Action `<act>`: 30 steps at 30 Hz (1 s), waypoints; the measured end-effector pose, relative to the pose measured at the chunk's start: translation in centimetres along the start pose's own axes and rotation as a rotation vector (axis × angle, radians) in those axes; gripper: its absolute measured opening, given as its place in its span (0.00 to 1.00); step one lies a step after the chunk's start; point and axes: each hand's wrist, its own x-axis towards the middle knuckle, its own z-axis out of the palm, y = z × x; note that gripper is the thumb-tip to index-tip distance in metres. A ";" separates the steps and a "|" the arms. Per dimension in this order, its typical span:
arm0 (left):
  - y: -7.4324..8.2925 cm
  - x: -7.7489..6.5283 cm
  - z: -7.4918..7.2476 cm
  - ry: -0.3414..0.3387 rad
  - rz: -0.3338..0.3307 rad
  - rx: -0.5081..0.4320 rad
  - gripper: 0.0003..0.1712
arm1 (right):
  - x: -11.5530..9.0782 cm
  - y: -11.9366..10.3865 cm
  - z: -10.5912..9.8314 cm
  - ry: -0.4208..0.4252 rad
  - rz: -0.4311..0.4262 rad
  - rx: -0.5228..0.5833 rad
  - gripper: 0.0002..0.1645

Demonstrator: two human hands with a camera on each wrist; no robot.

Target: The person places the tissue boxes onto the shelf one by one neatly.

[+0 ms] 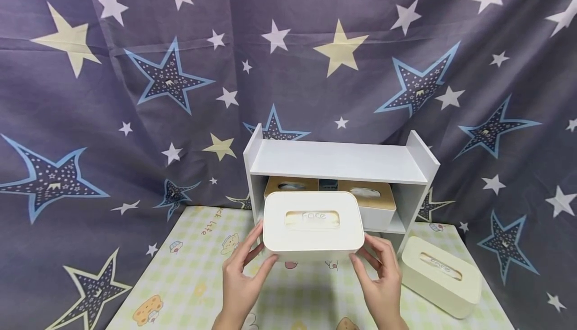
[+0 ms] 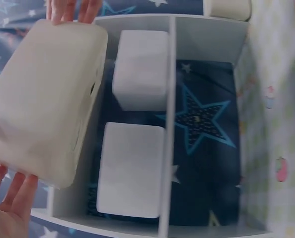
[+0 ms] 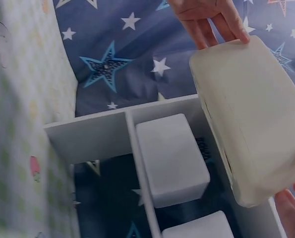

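A cream tissue box [image 1: 313, 240] with "Face" on the tissue in its slot is held up in front of the white shelf [image 1: 338, 162]. My left hand [image 1: 243, 275] grips its left end, thumb at the near lower edge. The right hand [image 1: 380, 275] grips the opposite end in the same way. Both wrist views show the box's plain side, with fingers at each end. Behind it, two white tissue boxes with wood-coloured lids, a left one [image 1: 281, 184] and a right one [image 1: 376, 210], stand in the shelf's upper compartment, partly hidden by the held box.
A second cream tissue box [image 1: 444, 275], also marked "Face", lies on the checked tablecloth [image 1: 180, 270] right of the shelf. In the left wrist view, a divider board [image 2: 171, 148] separates the shelf's two compartments. A star-patterned curtain [image 1: 288, 84] hangs behind the table.
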 end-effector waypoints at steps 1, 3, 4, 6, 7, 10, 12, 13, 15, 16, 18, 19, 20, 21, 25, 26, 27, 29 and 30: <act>0.2 0.3 0.0 -0.002 0.002 -0.001 0.38 | 0.2 -0.1 0.0 -0.001 -0.006 0.001 0.30; 0.6 1.0 -0.1 -0.008 0.007 0.001 0.36 | 0.7 -0.4 0.1 0.003 -0.040 0.019 0.30; 0.8 1.4 -0.2 -0.011 0.013 -0.001 0.35 | 1.0 -0.5 0.2 0.003 -0.063 0.028 0.30; 1.1 2.2 -0.3 -0.017 0.031 -0.006 0.34 | 1.7 -0.8 0.4 0.006 -0.115 0.049 0.31; 1.3 2.7 -0.4 -0.020 0.045 -0.009 0.33 | 2.0 -1.0 0.5 0.007 -0.142 0.058 0.32; 1.8 4.2 -0.7 -0.026 0.090 -0.009 0.33 | 3.2 -1.4 0.7 0.005 -0.200 0.073 0.33; 2.0 5.1 -0.8 -0.025 0.113 -0.005 0.33 | 3.9 -1.7 0.9 0.003 -0.216 0.071 0.34; 2.1 5.5 -0.8 -0.023 0.125 -0.002 0.33 | 4.3 -1.8 1.1 0.005 -0.222 0.071 0.34; 2.2 6.5 -0.9 -0.017 0.142 0.006 0.33 | 5.0 -2.1 1.3 0.007 -0.229 0.073 0.34; 2.2 7.0 -0.8 -0.015 0.150 0.007 0.34 | 5.5 -2.3 1.5 0.007 -0.230 0.076 0.34; 2.2 7.9 -0.8 -0.016 0.145 0.010 0.34 | 6.3 -2.5 1.8 0.010 -0.229 0.085 0.34; 2.2 8.3 -0.8 -0.015 0.143 0.012 0.34 | 6.7 -2.6 2.0 0.009 -0.229 0.092 0.34; 2.1 8.8 -0.8 -0.014 0.137 0.012 0.34 | 7.1 -2.7 2.2 0.006 -0.222 0.100 0.34; 2.0 9.2 -0.8 -0.013 0.133 0.018 0.34 | 7.5 -2.7 2.4 0.006 -0.219 0.108 0.34; 1.7 10.6 -0.8 -0.010 0.115 0.020 0.33 | 8.8 -2.7 3.1 0.001 -0.191 0.125 0.33; 1.6 10.9 -0.8 -0.009 0.116 0.017 0.33 | 9.2 -2.7 3.3 0.002 -0.182 0.123 0.33; 1.4 11.3 -0.8 -0.011 0.118 0.012 0.33 | 9.5 -2.7 3.4 0.000 -0.175 0.127 0.32; 1.1 12.1 -0.7 -0.019 0.113 -0.008 0.32 | 10.3 -2.6 3.7 -0.010 -0.157 0.131 0.31; 1.0 12.5 -0.6 -0.021 0.114 -0.012 0.32 | 10.7 -2.6 3.9 -0.017 -0.150 0.137 0.31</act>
